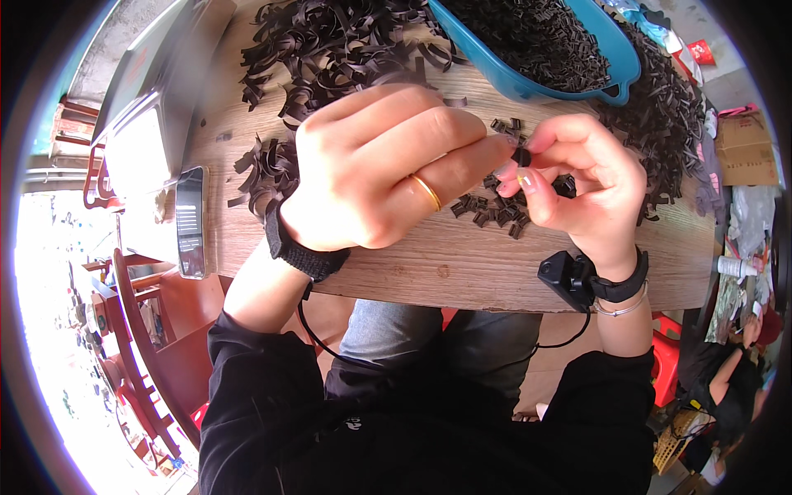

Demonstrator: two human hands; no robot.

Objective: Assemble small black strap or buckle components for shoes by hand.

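Both hands meet above the wooden table (429,272): the left hand (371,173) and right hand (577,177) each pinch 1 small black piece (520,156) between thumb and fingertips. A loose pinch could drop it among the cut pieces (493,210) below, where it would be hard to tell apart.

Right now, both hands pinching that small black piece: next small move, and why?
Probably drop the small black rubber piece onto the little pile of short black pieces beneath. The left hand and right hand pinch it directly above that pile on the wooden table.
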